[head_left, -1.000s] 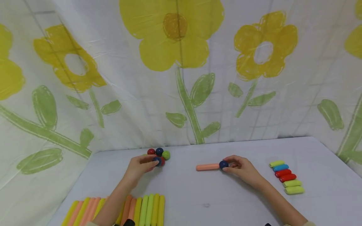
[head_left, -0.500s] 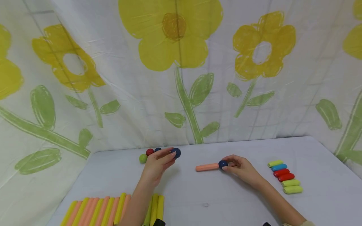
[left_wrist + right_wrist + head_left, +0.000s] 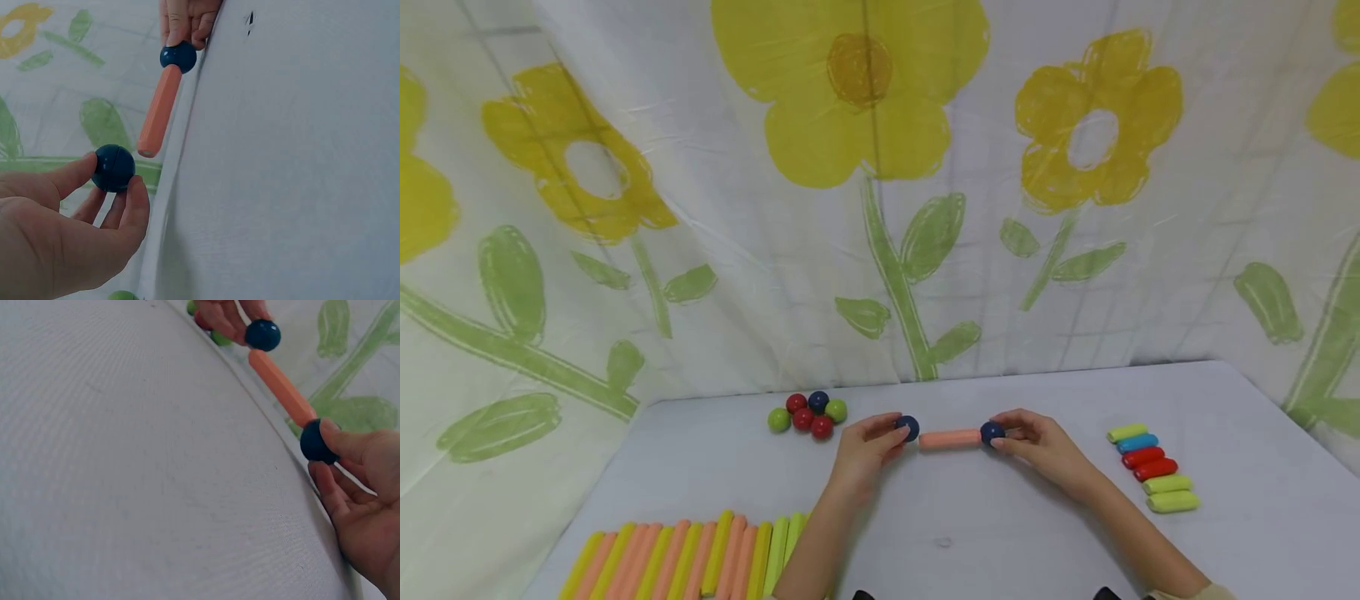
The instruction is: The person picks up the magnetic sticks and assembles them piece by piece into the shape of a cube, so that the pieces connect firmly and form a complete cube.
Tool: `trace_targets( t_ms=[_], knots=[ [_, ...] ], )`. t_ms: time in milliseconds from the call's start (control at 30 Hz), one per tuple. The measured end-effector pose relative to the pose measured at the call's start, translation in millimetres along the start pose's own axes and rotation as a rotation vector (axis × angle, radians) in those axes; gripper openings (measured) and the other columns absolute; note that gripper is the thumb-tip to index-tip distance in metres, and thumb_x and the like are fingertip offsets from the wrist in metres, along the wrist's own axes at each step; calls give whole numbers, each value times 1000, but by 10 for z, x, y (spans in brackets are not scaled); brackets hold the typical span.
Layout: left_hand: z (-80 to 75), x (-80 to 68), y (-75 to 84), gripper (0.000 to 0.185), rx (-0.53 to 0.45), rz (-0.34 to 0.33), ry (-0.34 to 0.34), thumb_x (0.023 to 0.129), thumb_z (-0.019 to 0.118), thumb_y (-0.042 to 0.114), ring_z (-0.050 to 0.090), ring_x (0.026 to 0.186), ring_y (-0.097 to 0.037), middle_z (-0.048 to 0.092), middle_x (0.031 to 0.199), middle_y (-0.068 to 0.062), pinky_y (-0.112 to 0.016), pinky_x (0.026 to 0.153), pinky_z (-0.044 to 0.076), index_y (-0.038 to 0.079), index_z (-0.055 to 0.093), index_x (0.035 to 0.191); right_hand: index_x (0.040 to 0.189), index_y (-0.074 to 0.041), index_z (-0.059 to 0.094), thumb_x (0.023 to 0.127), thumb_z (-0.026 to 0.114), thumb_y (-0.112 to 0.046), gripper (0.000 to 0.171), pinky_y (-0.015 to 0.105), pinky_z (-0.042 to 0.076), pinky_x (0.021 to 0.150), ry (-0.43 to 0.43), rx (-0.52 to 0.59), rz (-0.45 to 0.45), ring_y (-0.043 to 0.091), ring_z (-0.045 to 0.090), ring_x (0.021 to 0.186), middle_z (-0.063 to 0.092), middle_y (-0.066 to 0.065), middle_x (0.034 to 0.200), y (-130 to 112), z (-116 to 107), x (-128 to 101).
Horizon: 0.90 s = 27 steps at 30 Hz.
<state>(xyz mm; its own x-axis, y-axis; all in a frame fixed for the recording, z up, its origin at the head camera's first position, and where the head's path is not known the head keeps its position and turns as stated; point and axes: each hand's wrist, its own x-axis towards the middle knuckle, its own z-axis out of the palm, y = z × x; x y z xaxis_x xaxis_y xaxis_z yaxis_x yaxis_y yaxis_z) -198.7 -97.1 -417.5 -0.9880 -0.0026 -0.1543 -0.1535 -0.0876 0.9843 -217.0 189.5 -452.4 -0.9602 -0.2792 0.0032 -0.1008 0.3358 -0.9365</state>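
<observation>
An orange stick (image 3: 950, 439) lies across the middle of the white table (image 3: 925, 517). My right hand (image 3: 1033, 446) pinches a dark blue ball (image 3: 992, 432) that sits against the stick's right end. My left hand (image 3: 868, 450) pinches a second dark blue ball (image 3: 907, 427) just off the stick's left end; the left wrist view shows that ball (image 3: 114, 167) a small gap away from the stick (image 3: 159, 111). In the right wrist view the near ball (image 3: 315, 442) touches the stick (image 3: 282, 387) and the far ball (image 3: 262, 335) hovers by its other end.
A cluster of red, green and blue balls (image 3: 808, 413) sits at the back left. Long yellow, orange and green sticks (image 3: 692, 560) lie in a row at the front left. Short coloured sticks (image 3: 1150, 468) are lined up at the right. A flower-printed cloth (image 3: 880, 192) hangs behind.
My left hand picked a blue ball from the cluster and carried it right to the stick's left end. My right hand stayed holding its ball at the right end.
</observation>
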Motion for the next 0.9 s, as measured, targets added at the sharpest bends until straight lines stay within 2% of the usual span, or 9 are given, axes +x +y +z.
trace_targets(
  t_ms=[100,267,400,600,800,900],
  knots=[
    [-18,-1,-32,40,6,17,3,97,71,-3,70,96,-12,69,126,-27,-31,90,62,-16,62,134,138,5,61,102,72,-20,46,21,53,82,0,21,4,17,65,102,72,15,122,0,-3,0],
    [-64,8,-73,41,39,-7,-12,97,73,-1,70,96,-12,69,127,-26,-30,90,62,-14,62,135,140,7,59,102,71,-18,47,19,54,87,10,63,-2,15,67,106,68,20,131,-4,-23,-4],
    [-87,15,-94,42,51,-32,-32,97,74,0,71,100,-15,69,129,-25,-32,93,62,-12,63,136,140,8,58,102,72,-17,47,19,54,87,12,82,-2,12,67,103,69,21,129,-6,-33,2],
    [-77,-7,-95,42,83,-27,-76,97,73,1,70,107,-19,68,131,-25,-34,97,60,-10,64,136,139,8,59,102,72,-17,46,19,54,85,7,75,1,12,66,101,68,20,127,-9,-21,13],
    [-57,-10,-115,41,125,5,-62,97,73,0,69,112,-24,67,130,-27,-36,98,60,-12,64,135,140,7,59,102,72,-17,46,19,54,86,10,60,-3,15,66,103,68,21,128,-6,-3,-1],
    [-37,5,-147,40,155,11,-28,95,74,-1,67,116,-28,68,130,-26,-37,99,59,-10,66,133,139,6,60,102,72,-18,46,18,54,87,22,42,-6,17,67,105,68,20,128,-3,7,-11]
  ],
)
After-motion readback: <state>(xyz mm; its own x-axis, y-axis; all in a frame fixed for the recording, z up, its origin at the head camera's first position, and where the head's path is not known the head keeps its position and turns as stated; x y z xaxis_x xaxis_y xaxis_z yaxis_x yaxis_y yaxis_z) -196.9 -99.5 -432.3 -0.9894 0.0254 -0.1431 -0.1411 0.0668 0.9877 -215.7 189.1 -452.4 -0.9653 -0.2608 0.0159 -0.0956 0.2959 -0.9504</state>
